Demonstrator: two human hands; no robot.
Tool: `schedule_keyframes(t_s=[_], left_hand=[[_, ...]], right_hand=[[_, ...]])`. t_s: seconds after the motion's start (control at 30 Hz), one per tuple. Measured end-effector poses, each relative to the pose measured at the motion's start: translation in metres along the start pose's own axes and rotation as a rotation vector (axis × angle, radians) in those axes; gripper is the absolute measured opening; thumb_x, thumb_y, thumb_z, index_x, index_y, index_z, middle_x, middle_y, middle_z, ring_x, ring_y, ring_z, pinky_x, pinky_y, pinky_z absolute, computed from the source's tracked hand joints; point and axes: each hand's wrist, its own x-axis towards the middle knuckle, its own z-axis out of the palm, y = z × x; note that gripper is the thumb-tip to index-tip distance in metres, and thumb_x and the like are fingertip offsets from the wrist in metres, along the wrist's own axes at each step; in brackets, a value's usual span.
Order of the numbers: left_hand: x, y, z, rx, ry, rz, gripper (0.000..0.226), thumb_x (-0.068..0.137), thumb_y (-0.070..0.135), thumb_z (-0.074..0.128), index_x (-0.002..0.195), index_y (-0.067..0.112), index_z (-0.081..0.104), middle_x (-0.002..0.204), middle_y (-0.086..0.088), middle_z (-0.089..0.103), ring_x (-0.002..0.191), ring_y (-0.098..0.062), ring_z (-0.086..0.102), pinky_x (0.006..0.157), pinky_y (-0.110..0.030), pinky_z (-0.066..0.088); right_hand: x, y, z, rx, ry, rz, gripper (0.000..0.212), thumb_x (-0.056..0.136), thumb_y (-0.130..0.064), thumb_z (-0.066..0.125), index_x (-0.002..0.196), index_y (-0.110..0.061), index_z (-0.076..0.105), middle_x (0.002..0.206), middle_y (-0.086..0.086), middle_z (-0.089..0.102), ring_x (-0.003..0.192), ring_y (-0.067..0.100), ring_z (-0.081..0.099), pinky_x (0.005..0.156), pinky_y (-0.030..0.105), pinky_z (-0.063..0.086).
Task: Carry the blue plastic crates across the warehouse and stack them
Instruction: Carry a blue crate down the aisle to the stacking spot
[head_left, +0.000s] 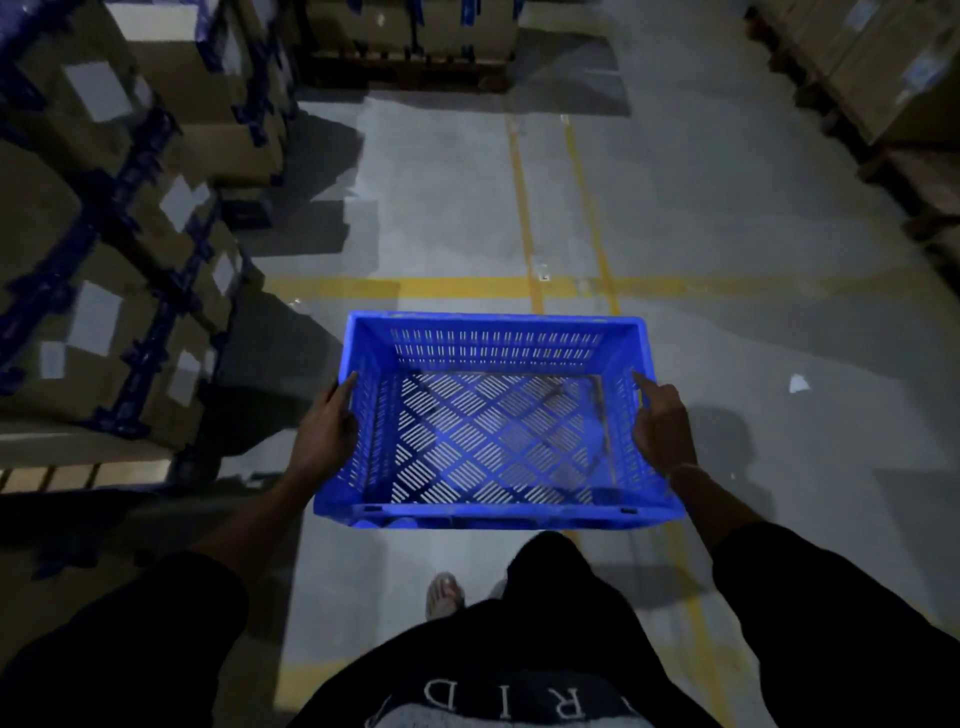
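Head view shows the left hand (326, 431) gripping the left side wall of the blue crate (493, 421), thumb lying along the rim and fingers wrapped out of sight on the outside. At three o'clock from it, the right hand (661, 429) grips the opposite wall, index finger stretched along the rim. Held between them, the crate hangs level above the grey floor (727, 234), its slotted bottom empty. At six o'clock, a sandalled foot (444, 592) shows below the crate. Yellow floor lines (519, 287) cross at twelve o'clock. Stacked cardboard boxes (114, 260) with blue strapping fill ten o'clock; more boxes sit on wooden pallets (914, 197) at two o'clock.
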Motion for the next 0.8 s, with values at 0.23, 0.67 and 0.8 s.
schedule_keyframes(t_s=[0.23,0.67,0.8], left_hand=[[0.164,0.001,0.009,0.017,-0.034,-0.035,0.074,0.093,0.005,0.062,0.158,0.019,0.029,0.155,-0.014,0.036,0.116,-0.03,0.059,0.083,-0.043,0.056],[0.427,-0.002,0.023,-0.006,-0.197,-0.151,0.08,0.089,0.0,0.062,0.158,0.022,0.028,0.158,-0.013,0.033,0.121,-0.031,0.058,0.084,-0.041,0.057],[0.5,-0.03,0.04,-0.003,-0.256,-0.16,0.085,0.08,-0.004,0.065,0.156,0.013,0.032,0.158,-0.018,0.033,0.131,-0.038,0.052,0.096,-0.045,0.053]], right_hand=[[0.167,-0.012,0.034,0.004,-0.098,0.119,0.058,0.088,0.003,0.047,0.143,-0.016,0.049,0.114,0.024,0.051,0.1,0.044,0.057,0.089,0.042,0.046],[0.423,0.001,0.108,0.041,-0.301,0.208,0.073,0.078,0.006,0.053,0.146,-0.018,0.044,0.119,0.021,0.051,0.107,0.043,0.056,0.088,0.045,0.048],[0.479,0.001,0.148,0.023,-0.35,0.242,0.075,0.076,0.005,0.055,0.146,-0.016,0.043,0.121,0.023,0.052,0.109,0.045,0.055,0.09,0.045,0.047]])
